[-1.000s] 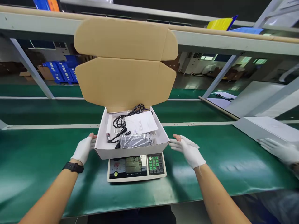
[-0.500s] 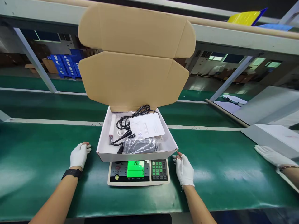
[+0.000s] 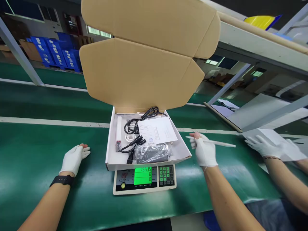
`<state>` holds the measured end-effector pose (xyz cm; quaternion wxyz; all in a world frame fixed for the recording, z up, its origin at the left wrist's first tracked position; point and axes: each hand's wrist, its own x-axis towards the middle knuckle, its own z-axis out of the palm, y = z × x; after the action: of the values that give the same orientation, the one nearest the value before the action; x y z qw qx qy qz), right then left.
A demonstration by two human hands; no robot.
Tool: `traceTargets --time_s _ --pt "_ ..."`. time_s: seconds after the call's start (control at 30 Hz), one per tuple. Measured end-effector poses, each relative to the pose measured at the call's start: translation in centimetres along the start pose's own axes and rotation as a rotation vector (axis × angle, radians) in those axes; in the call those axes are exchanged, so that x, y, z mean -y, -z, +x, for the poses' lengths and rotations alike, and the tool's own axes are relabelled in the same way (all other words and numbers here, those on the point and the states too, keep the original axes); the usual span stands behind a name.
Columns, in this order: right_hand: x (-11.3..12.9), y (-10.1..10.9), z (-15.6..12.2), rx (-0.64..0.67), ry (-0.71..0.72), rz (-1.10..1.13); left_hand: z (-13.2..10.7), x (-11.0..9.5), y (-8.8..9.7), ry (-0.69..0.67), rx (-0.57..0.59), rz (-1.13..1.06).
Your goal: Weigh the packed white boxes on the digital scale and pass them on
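My left hand [image 3: 74,159], in a white glove with a bare fingertip, rests on the green surface left of the box, holding nothing, its fingers loosely stretched. My right hand [image 3: 204,149], likewise gloved, is closed on a slim white stick-like thing [image 3: 222,143], whose exact kind I cannot make out. Between my hands an open white carton [image 3: 111,138] with a brown lid [image 3: 141,73] sits on a digital scale [image 3: 144,192] with a lit green display. Inside lie a coiled black cable [image 3: 131,125], a printed sheet [image 3: 157,130], a plastic-wrapped dark block [image 3: 152,153] and a white tube [image 3: 119,130].
At the right, a co-worker's gloved hands [image 3: 263,146] are at some white sheets [image 3: 292,154]. A white shelf beam [image 3: 255,40] runs across above the green work surface [image 3: 96,205]. Blue bins [image 3: 54,51] stand behind at the left.
My right hand has moved up and away from the box's corner and now holds the slim white thing. The view has turned, and the scale's reading has changed. The co-worker's hands now touch sheets.
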<state>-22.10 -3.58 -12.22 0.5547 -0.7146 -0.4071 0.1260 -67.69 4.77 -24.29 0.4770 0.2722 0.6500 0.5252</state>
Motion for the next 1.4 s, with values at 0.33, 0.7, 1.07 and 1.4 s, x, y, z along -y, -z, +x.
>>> traceTargets --time_s 0.33,0.7,1.07,1.4 --pt "16.7 -7.7 -0.4 0.411 0.707 -0.131 2.0 -7.8 -3.2 -0.132 0.276 -0.064" --pt "17.7 -23.8 -0.6 0.495 1.251 -0.503 -0.1 -15.8 -11.9 -0.318 0.364 -0.218" --pt "16.4 -24.8 -0.6 0.342 1.335 -0.430 1.2 -15.1 -12.5 -0.391 0.372 -0.291" --pt "16.2 -25.1 -0.6 0.295 1.369 -0.387 1.0 -14.8 -12.7 -0.369 0.352 -0.322"
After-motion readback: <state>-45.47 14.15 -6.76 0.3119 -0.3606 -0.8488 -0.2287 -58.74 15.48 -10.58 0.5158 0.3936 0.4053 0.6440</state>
